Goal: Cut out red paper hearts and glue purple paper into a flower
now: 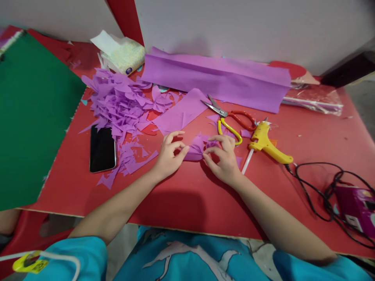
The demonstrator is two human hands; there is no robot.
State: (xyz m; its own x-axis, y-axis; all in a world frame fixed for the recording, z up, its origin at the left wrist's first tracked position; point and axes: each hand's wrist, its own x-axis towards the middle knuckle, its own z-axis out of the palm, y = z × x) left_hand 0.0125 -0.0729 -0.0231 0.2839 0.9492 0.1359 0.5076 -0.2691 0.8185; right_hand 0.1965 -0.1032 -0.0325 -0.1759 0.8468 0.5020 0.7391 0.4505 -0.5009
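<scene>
1. Turquoise shirt fabric (187,259) is lying nearest the camera; over the left sleeve, a yellow tag (31,262) is carrying dark marks too blurred to read.
2. Far left, a green board (32,125) is covering part of the red table (175,203).
3. Next, a phone (102,150) is showing a dark screen, with purple scraps (117,97) touching it; sweeping those aside could probably shift it too.
4. Behind the scraps, a tissue pack (129,56) is displaying a round blue mark, too small to read.
5. At centre, the left hand (171,154) is pinching narrowly on the left side of some gathered purple paper (195,153), which is sitting between both hands.
6. The right hand (223,158) is pinching its right side, also narrowly; uneven pulling could tear it or loosen the folds.
7. Just beyond, scissors (224,114) are lying with blades apart; a careless reach could nick a finger.
8. Further right, a yellow glue gun (265,142) is resting near the right wrist; its nozzle could burn if hot, which I cannot tell, and snagging the black cord (310,195) could drag it.
9. Far right, a purple box (356,207) is bearing pale, illegible labels.
</scene>
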